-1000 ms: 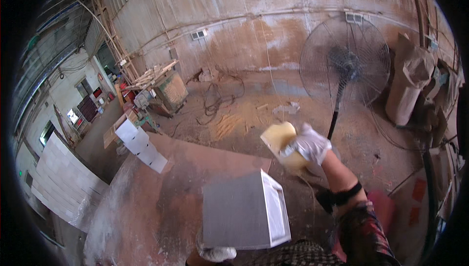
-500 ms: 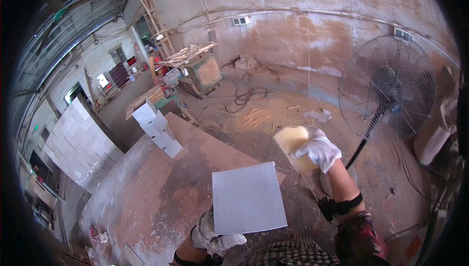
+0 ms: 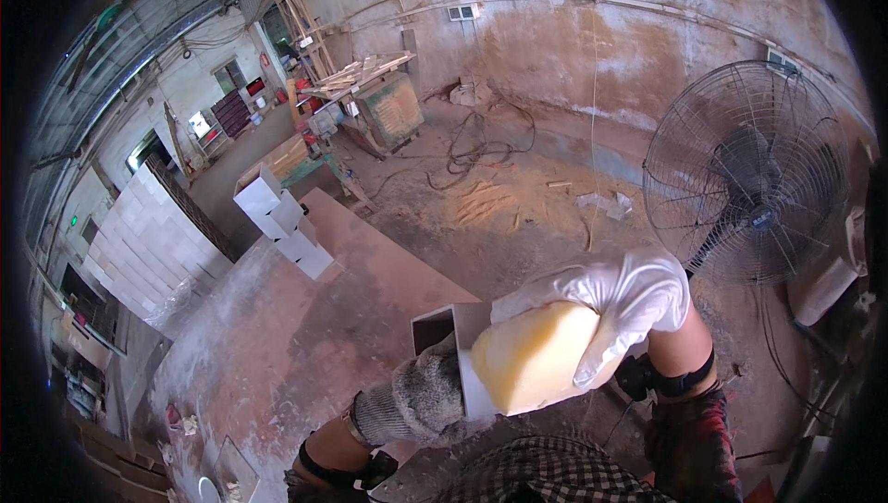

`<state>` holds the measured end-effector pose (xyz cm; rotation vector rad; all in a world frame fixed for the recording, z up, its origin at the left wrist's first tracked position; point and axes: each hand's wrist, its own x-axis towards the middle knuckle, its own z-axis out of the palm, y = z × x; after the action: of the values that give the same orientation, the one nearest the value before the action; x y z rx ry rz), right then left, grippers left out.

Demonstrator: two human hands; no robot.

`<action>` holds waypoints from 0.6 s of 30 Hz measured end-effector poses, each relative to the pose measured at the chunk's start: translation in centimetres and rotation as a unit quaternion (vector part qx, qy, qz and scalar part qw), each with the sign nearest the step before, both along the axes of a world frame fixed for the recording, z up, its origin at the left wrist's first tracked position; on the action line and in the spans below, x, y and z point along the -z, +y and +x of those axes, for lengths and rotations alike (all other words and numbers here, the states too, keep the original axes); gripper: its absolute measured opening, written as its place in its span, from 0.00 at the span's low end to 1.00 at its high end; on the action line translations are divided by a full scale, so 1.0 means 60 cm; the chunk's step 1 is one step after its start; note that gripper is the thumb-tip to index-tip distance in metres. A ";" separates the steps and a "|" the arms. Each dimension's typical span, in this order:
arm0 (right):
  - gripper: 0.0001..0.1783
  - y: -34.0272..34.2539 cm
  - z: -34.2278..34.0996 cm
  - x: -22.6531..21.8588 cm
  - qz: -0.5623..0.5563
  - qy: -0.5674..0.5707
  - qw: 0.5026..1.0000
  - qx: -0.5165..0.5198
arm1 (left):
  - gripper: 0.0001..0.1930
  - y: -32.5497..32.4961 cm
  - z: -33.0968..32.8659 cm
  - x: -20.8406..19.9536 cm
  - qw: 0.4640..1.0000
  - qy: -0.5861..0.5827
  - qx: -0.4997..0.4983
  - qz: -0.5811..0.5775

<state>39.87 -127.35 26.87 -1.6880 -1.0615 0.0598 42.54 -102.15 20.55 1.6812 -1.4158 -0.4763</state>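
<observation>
My left hand [image 3: 421,394], in a grey knit glove, holds a white open-ended box [image 3: 474,323] in front of me. Its fingers are hidden at the box's dark opening, which faces left. A thick yellow sponge [image 3: 541,355] lies against the box's right side and covers much of it. My right hand [image 3: 629,304], wearing a loose white glove, grips that sponge from above and from the right.
Several similar white boxes [image 3: 282,221] stand in a row on the reddish work surface [image 3: 370,290]. A large caged fan [image 3: 754,179] stands at right. Farther back are a wood-topped bench [image 3: 388,115], cables [image 3: 481,152] and a tall white stack [image 3: 153,244].
The box has turned, so its open end shows at left instead of its broad grey-white face. My right hand has brought the sponge down and left onto the box.
</observation>
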 end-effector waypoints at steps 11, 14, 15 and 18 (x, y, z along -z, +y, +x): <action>0.44 0.004 -0.036 0.038 -0.163 -0.234 0.935 0.212 | 0.27 0.004 0.039 0.105 0.997 -0.014 -0.011 0.078; 0.44 0.003 -0.075 0.061 -0.290 -0.305 0.901 0.109 | 0.28 0.016 0.059 0.100 0.991 0.060 -0.111 0.046; 0.47 -0.014 -0.055 0.097 -0.212 -0.178 0.960 -0.040 | 0.29 0.011 0.046 0.046 0.986 0.052 -0.157 0.034; 0.41 -0.032 -0.047 0.122 -0.132 -0.035 0.989 -0.063 | 0.31 0.055 0.043 0.012 0.831 -0.486 -0.204 0.176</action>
<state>37.08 -129.24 19.52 -1.8687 -1.2573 0.2333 45.11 -98.86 19.84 2.6505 -1.6002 0.4922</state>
